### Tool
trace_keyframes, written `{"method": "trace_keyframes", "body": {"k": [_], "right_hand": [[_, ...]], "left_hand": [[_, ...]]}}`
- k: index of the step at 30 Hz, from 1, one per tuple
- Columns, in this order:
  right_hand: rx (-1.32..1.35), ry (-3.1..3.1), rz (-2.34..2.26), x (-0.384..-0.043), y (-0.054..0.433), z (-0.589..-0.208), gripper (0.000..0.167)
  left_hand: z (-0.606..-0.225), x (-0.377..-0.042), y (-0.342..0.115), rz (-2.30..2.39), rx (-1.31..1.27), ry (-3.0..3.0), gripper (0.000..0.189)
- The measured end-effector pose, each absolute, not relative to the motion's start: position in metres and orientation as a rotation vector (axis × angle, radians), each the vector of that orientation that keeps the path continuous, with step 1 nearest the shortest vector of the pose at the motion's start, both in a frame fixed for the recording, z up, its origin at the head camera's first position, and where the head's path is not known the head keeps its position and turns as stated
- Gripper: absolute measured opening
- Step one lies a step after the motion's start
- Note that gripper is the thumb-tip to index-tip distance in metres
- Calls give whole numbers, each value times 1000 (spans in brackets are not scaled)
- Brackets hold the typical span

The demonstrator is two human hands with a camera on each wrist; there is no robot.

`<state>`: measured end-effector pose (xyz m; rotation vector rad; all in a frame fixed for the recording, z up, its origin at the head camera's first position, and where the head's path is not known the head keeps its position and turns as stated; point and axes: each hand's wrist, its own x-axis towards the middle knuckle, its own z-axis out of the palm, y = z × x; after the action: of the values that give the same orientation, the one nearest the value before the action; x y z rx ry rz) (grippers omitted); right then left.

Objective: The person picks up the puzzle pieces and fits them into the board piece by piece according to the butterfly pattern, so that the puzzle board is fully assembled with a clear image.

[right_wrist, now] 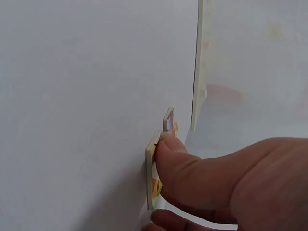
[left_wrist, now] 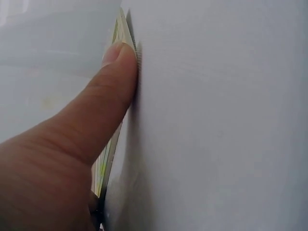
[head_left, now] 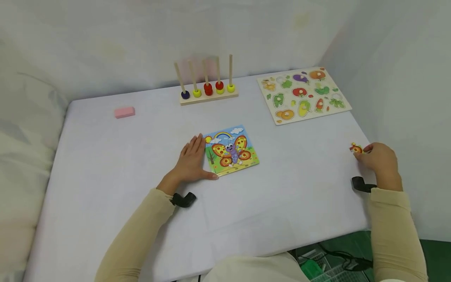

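Observation:
A square butterfly picture puzzle (head_left: 231, 150) lies on the table before me. My left hand (head_left: 190, 162) rests along its left side, fingers straight and thumb spread to its near corner. In the left wrist view, the thumb of that hand (left_wrist: 67, 130) touches the thin edge of the puzzle (left_wrist: 124, 31). At the table's right edge, my right hand (head_left: 382, 158) pinches a small colourful puzzle piece (head_left: 356, 149). The right wrist view shows the thumb on a flat piece (right_wrist: 149, 178), with a second piece (right_wrist: 168, 119) just beyond it. The other fingertips are partly hidden.
At the back stands a wooden peg counter (head_left: 209, 99) with coloured rings. A vegetable knob puzzle board (head_left: 292, 102) lies at the back right. A pink block (head_left: 124, 112) sits at the back left. White cloth covers the table (head_left: 116, 176); walls stand behind and at right.

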<state>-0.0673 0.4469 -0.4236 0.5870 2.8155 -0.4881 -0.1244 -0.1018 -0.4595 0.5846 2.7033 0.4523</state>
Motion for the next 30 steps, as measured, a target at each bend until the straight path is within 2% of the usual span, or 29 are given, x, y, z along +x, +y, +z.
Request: {"method": "trace_keyframes", "body": {"k": [9, 13, 17, 25, 30], "right_hand": [[614, 2825, -629, -70, 443, -426, 47], [590, 2911, -790, -69, 428, -426, 47], [420, 3028, -1016, -74, 387, -419, 44], [-207, 3001, -1348, -89, 277, -415, 30], [-259, 2739, -1380, -94, 233, -419, 33]], "left_hand": [[-457, -124, -101, 456, 577, 2702, 136], [-455, -122, -101, 456, 574, 2694, 137], [-455, -121, -102, 459, 572, 2697, 137], [-455, -121, -104, 468, 567, 2701, 137], [-455, -122, -102, 466, 580, 2704, 137]]}}
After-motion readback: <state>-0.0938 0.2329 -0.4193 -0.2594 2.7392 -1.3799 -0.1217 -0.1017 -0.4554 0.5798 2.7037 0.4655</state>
